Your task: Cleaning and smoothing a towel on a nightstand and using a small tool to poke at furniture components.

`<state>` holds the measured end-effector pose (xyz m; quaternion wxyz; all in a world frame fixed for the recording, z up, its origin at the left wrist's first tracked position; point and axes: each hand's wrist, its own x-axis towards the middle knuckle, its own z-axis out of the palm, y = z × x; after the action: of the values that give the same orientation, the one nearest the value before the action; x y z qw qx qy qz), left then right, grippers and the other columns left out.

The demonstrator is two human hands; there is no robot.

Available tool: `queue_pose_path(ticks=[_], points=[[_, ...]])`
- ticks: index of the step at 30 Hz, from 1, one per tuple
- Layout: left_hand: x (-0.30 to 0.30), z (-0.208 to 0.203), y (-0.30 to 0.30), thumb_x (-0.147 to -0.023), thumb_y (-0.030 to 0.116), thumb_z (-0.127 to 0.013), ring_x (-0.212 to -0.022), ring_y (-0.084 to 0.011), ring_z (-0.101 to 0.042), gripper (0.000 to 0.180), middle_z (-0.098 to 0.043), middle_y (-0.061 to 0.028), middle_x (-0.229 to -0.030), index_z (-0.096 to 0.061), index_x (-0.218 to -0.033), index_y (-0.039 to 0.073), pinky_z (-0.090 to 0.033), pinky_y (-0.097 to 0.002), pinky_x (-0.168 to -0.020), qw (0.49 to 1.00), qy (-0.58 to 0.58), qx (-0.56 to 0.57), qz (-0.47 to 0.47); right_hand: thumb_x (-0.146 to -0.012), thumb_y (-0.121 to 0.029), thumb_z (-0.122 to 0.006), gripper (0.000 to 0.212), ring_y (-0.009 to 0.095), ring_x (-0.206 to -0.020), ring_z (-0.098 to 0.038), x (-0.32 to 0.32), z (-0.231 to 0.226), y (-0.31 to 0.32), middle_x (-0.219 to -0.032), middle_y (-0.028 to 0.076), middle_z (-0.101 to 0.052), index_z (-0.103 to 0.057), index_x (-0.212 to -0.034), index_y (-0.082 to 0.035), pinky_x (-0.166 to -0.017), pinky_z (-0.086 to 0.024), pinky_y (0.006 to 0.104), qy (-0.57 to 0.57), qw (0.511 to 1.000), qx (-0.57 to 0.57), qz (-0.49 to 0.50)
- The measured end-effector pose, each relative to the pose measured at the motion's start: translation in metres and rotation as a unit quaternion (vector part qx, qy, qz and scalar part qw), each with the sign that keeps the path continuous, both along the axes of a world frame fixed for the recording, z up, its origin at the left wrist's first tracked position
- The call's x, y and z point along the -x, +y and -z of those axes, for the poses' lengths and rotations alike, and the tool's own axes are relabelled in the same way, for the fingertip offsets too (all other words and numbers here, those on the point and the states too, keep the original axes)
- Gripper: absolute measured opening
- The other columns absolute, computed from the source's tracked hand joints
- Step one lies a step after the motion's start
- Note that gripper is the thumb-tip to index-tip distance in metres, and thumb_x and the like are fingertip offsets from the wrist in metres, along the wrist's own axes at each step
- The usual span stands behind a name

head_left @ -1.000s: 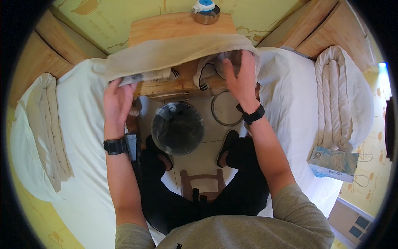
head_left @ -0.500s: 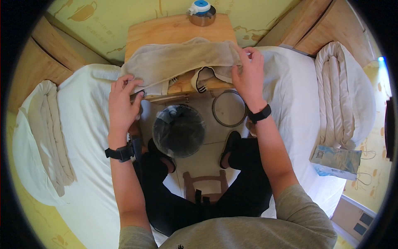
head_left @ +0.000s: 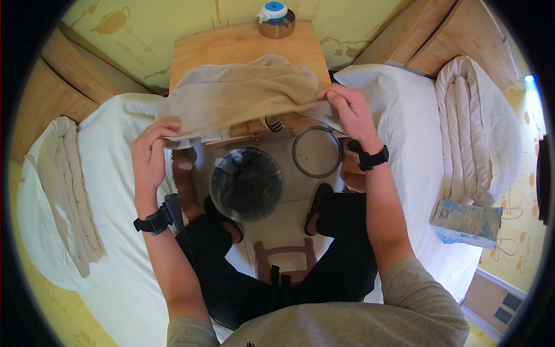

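Note:
A beige cloth garment (head_left: 248,89) lies over the front of a wooden table (head_left: 254,43). Its near edge is drawn taut between my hands, with a dark-striped pale band showing below it. My left hand (head_left: 151,153) pinches the garment's near left corner, thumb tucked by the fingers. At the other end, my right hand (head_left: 352,115) grips the right corner between thumb and bent fingers. Part of the fabric underneath is hidden by the upper layer.
Below the table stands a dark bin with a clear liner (head_left: 247,185), beside a thin ring (head_left: 317,151) on the floor. A metal pot with a blue-and-white device (head_left: 275,20) sits at the table's back. Beds (head_left: 115,168) flank both sides; a paper bag (head_left: 468,222) lies at right.
My left hand has moved left and nearer with its corner. My right hand has come slightly nearer; the cloth's near edge now covers more of the striped bands.

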<state>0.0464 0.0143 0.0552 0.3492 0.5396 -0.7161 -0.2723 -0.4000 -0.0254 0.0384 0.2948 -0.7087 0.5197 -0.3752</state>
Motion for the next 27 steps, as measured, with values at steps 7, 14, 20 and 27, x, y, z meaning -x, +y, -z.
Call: queue_pose_path(ticks=[7, 14, 20, 27], points=[[0.037, 0.003, 0.002, -0.096, 0.021, -0.069, -0.12, -0.0357, -0.067, 0.029, -0.073, -0.0195, -0.123, -0.073, -0.116, 0.0, -0.048, -0.038, -0.106, 0.988, -0.109, 0.011, -0.107, -0.094, -0.03, -0.072, 0.039, 0.034, -0.106, -0.065, -0.019, 0.01, 0.002, -0.116, 0.018, -0.07, -0.07, -0.124, -0.005, -0.085, -0.054, 0.0431, 0.189, 0.972, 0.135, 0.026], [0.061, 0.063, 0.004, -0.09, 0.041, -0.076, -0.16, -0.0437, -0.013, 0.096, -0.012, -0.0213, -0.174, -0.025, -0.166, 0.014, -0.025, -0.0643, -0.122, 0.942, -0.331, -0.007, -0.051, -0.094, -0.04, -0.069, 0.068, 0.045, -0.144, -0.04, -0.058, 0.06, 0.016, -0.156, 0.027, -0.042, -0.051, -0.152, -0.008, -0.119, -0.032, 0.0583, 0.338, 0.922, 0.188, 0.006], [0.079, 0.054, 0.009, -0.091, 0.044, -0.074, -0.16, -0.0443, -0.012, 0.09, -0.014, -0.0224, -0.173, -0.032, -0.164, 0.015, -0.022, -0.0695, -0.12, 0.944, -0.327, -0.01, -0.051, -0.095, -0.04, -0.069, 0.068, 0.044, -0.146, -0.04, -0.065, 0.053, 0.016, -0.156, 0.025, -0.045, -0.051, -0.152, -0.008, -0.12, -0.031, 0.0588, 0.341, 0.923, 0.176, -0.029], [0.083, 0.037, -0.006, -0.098, 0.036, -0.068, -0.154, -0.0379, -0.031, 0.064, -0.038, -0.0183, -0.164, -0.047, -0.156, 0.016, -0.025, -0.0656, -0.121, 0.955, -0.272, 0.113, -0.036, -0.091, -0.035, -0.074, 0.061, 0.041, -0.141, -0.047, -0.043, 0.044, 0.006, -0.151, 0.019, -0.053, -0.058, -0.145, -0.012, -0.116, -0.038, 0.0546, 0.278, 0.953, 0.123, 0.005]])
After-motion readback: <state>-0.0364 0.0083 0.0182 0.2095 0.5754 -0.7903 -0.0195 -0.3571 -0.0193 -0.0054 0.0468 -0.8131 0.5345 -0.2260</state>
